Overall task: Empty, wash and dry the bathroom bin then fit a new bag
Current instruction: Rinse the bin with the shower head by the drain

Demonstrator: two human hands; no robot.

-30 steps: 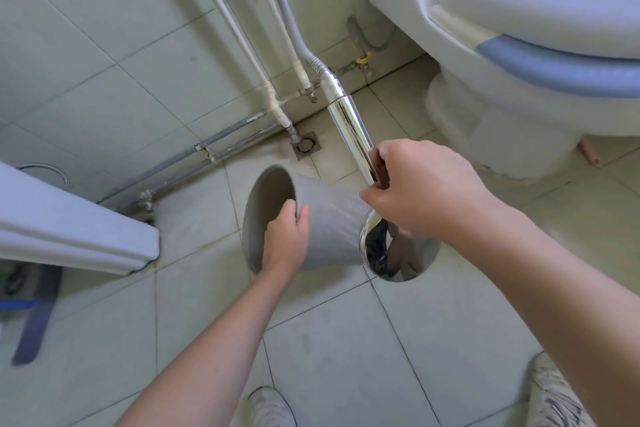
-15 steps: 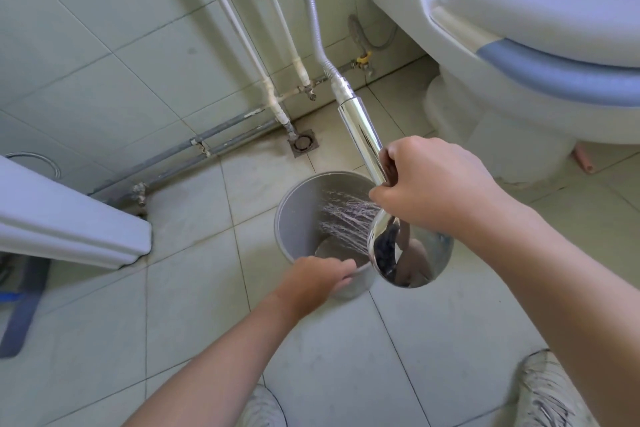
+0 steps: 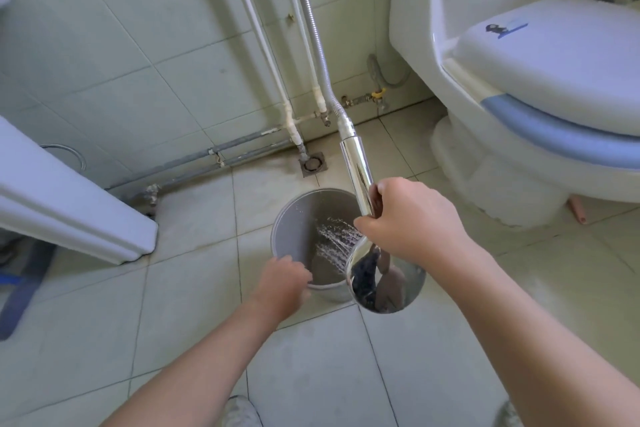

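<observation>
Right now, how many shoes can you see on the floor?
2. One shoe sits at the bottom edge between the two forearms; the other shoe is at the bottom edge beside the right forearm. Both are cut off by the frame.

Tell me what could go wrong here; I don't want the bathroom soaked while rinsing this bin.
1. The shower head sprays sideways into the bin; spray could bounce off its wall onto the floor.
2. The left hand grips only the rim; a filling bin may tip.
3. The right hand could slip on the wet handle.
</observation>
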